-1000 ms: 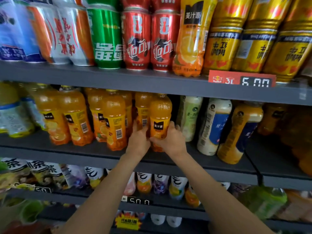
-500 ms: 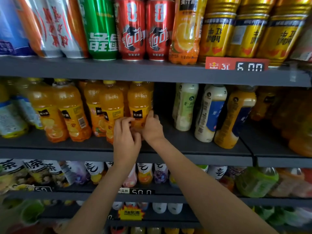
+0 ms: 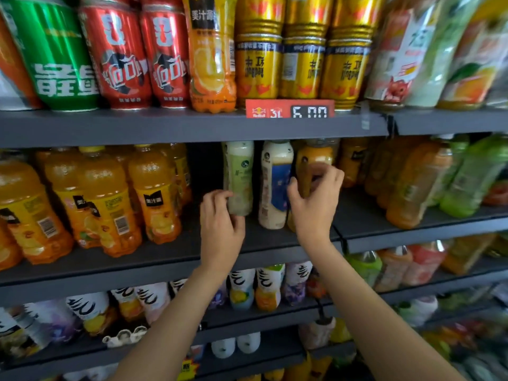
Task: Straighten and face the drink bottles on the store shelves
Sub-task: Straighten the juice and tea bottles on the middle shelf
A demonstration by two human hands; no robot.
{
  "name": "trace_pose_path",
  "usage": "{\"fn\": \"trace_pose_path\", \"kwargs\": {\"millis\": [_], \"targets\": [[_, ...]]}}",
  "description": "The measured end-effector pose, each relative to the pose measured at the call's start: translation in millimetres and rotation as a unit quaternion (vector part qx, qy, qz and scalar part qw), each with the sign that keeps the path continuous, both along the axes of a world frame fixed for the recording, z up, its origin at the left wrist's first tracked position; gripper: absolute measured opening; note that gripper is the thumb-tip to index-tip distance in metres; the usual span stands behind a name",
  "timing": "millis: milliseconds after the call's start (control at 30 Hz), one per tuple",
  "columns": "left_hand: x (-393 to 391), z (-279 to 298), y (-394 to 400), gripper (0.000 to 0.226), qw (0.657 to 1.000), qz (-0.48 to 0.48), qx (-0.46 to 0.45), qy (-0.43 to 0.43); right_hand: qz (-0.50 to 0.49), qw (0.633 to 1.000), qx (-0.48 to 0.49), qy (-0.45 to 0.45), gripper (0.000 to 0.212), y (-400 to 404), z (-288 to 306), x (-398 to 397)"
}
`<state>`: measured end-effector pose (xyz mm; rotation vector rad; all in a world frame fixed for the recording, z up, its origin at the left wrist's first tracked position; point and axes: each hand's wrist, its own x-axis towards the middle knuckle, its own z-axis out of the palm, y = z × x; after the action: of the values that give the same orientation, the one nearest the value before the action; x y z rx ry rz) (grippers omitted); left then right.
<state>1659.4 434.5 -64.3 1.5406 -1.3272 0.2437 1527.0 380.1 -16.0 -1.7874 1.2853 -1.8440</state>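
— What can't you make out?

— My right hand (image 3: pixel 313 204) covers the lower half of the orange bottle (image 3: pixel 314 158), and its fingers (image 3: pixel 330 178) are smeared by blur; whether they grip it, I can't tell.

— And left?

— My left hand (image 3: pixel 221 226) hides the green bottle (image 3: pixel 238 171)'s base. The cans (image 3: pixel 115 50) above are cut off by the top edge.

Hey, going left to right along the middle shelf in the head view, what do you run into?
Orange juice bottles → left hand → green-label bottle → blue-label white bottle → right hand at the orange-and-blue bottle → blurred amber bottles → green bottles.
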Motion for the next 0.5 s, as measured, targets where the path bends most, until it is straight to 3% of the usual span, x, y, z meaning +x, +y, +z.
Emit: {"fn": "trace_pose_path", "kwargs": {"millis": [67, 133, 200, 300, 500], "targets": [[-19, 1, -9, 0.036, 1.0, -0.021, 0.004, -0.001, -0.029, 0.997, 0.072, -0.009, 0.051, -16, -8, -21], [-33, 2, -16, 0.035, 0.999, -0.029, 0.012, -0.007, -0.018, 0.981, 0.182, 0.063, 0.067, -32, -23, -35], [-44, 2, -21, 0.036, 0.999, -0.027, 0.019, -0.006, 0.05, 0.962, 0.238, 0.127, 0.067, -43, -41, -41], [-56, -1, -26, 0.037, 0.999, -0.014, 0.036, 0.004, 0.096, 0.957, 0.249, 0.114, 0.061, -44, -55, -42], [-86, -7, -44, 0.039, 0.996, -0.017, 0.062, 0.055, -0.001, 0.949, 0.2, 0.245, 0.066, -41, -55, -40]]}}
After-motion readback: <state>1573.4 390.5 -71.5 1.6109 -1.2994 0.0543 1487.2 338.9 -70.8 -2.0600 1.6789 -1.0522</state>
